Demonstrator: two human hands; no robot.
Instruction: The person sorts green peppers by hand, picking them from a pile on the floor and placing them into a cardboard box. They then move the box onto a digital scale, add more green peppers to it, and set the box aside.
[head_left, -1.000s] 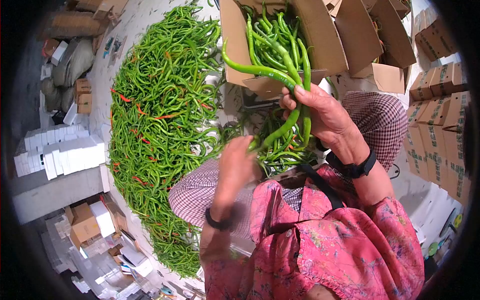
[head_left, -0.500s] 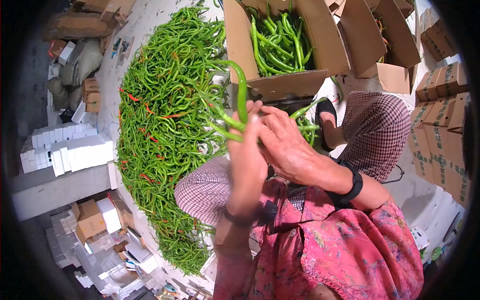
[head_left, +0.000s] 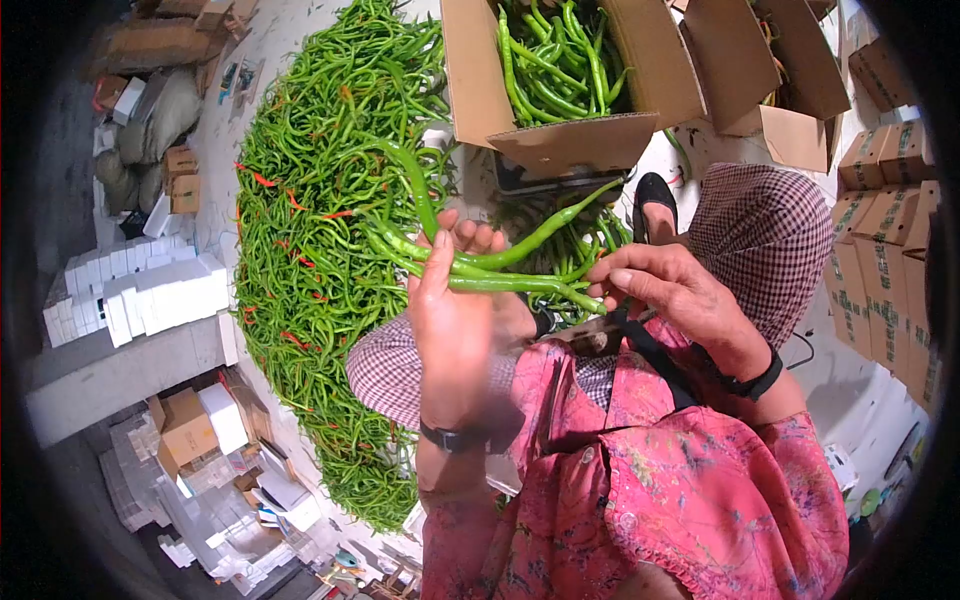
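Note:
Several long green chili peppers (head_left: 510,284) lie across my left hand (head_left: 450,320), with its thumb closed over them. One of these peppers curves up and away to the left, while the others point right. My right hand (head_left: 685,300) is at the right end of the lowest pepper, thumb and fingers pinched together at its tip. Left of my hands spreads a large heap of green chili peppers (head_left: 310,250) with some red ones mixed in. Beyond my hands stands an open cardboard box (head_left: 575,140) with green chili peppers inside.
Another open cardboard box (head_left: 725,60) stands at the upper right. Stacked cartons (head_left: 880,280) line the right side. White boxes (head_left: 165,300) are piled at the left. My checkered knees (head_left: 765,230) flank a smaller pile of peppers below the near box.
My hands have moved apart, the left one to the left with the peppers and the right one to the right. The peppers now lie more level across my left palm.

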